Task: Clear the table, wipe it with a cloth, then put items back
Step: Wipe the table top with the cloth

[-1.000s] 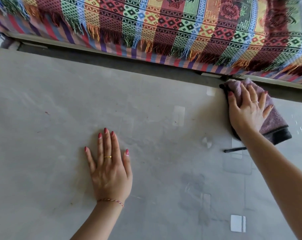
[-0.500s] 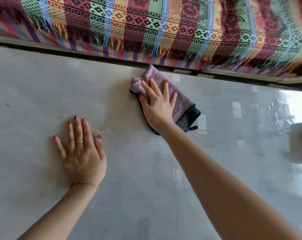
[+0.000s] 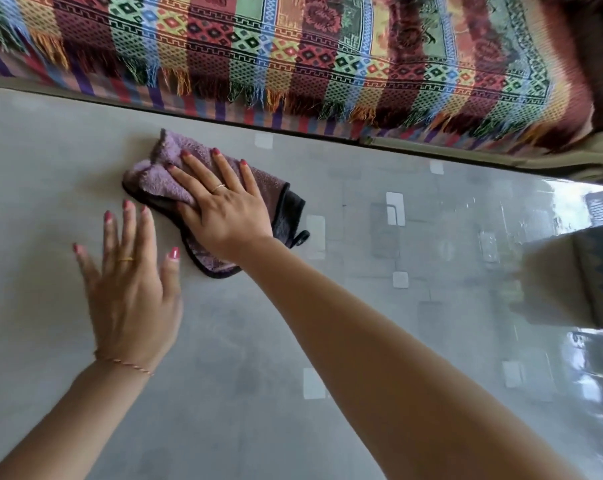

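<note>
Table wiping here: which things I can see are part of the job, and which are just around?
Part of the job:
- purple cloth, pressed flat under the right hand
- grey table
- left hand, flat on the table beside the cloth

Just around:
- patterned fringed blanket beyond the table's far edge
- brown object at the right edge, blurred

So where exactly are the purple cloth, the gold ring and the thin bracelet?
Purple terry cloth with dark edging (image 3: 165,181): head view, on the fluffy part left of the fingers.
Gold ring (image 3: 125,259): head view, on the band around a left-hand finger.
Thin twisted bracelet (image 3: 127,364): head view, on the strand across the left wrist.
</note>
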